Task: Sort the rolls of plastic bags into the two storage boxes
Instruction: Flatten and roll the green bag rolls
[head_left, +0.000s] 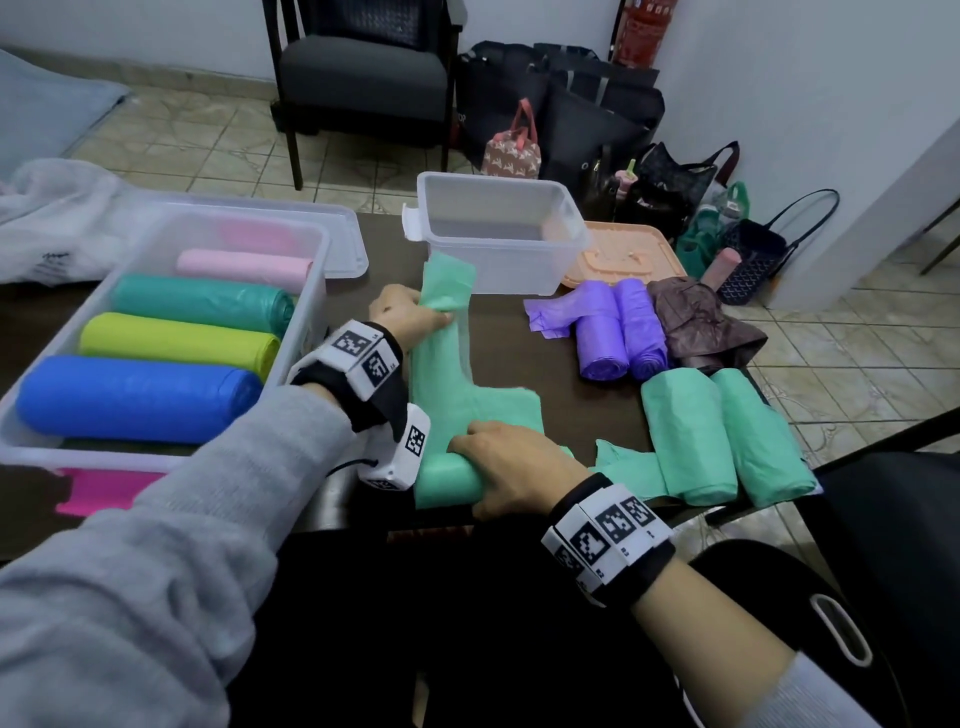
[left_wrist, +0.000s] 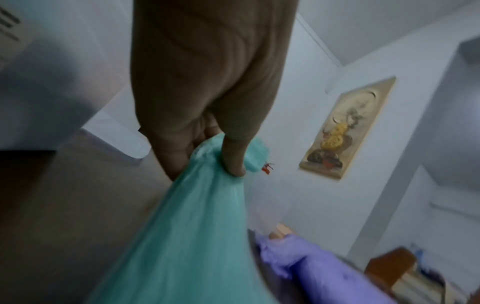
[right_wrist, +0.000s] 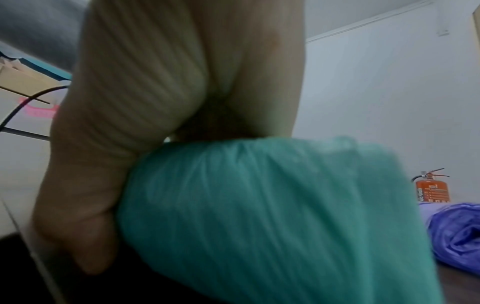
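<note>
Rerolling a mint-green roll (head_left: 457, 467) on the worktop (head_left: 566, 400): right hand (head_left: 514, 467) grips its body, left hand (head_left: 405, 317) pinches the loose tail (head_left: 447, 291). Risk: slack tail wraps crooked, too bulky for the empty box (head_left: 498, 228).

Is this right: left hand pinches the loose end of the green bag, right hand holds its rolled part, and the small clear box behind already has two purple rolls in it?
Not quite. The small clear box is empty in the head view; the two purple rolls lie on the table beside it. The rest holds: left hand pinches the green bag, right hand holds its rolled part.
</note>
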